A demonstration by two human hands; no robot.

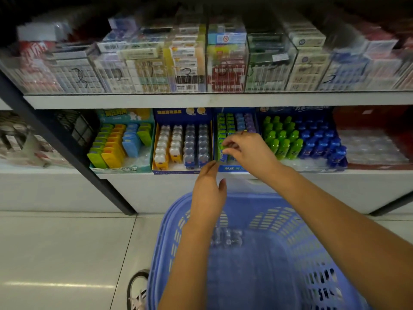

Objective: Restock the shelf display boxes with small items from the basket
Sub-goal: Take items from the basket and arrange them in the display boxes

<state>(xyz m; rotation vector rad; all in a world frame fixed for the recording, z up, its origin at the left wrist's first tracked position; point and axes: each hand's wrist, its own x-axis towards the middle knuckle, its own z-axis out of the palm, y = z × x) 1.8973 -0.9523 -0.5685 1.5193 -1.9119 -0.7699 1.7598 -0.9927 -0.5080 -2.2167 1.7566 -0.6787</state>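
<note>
Head view: right hand (248, 153) reaches over the lower shelf (368, 172), fingertips pinched on a small green item (224, 148) at the front left corner of a blue display box (232, 168). That box holds rows of green, blue and purple pieces; motion blur, item detail unclear. Left hand (209, 191) hovers lower, below the shelf's front edge and over the far rim of the basket (161, 242), fingers straight and together, thumb apart, nothing seen in it. The basket is blue-violet slotted plastic and sits on the tiled floor (55, 253) against the shelf base; a small cluster of clear-wrapped items (226, 239) lies near its far wall, partly hidden by the left forearm. On the lower shelf left of the worked box: a second blue box (174, 171) with white-yellow and grey-blue pieces in rows, then a teal box (125, 169) with green, yellow and blue pieces. Right of the worked box: green bottles (281, 139), then blue bottles (317, 142) just beside them, then a red box (375, 121) at the right end. The upper shelf (201, 100) carries clear bins of small cartons with handwritten numbers on the fronts, blurred. A shoe (137, 289) shows at the basket's near left corner.
</note>
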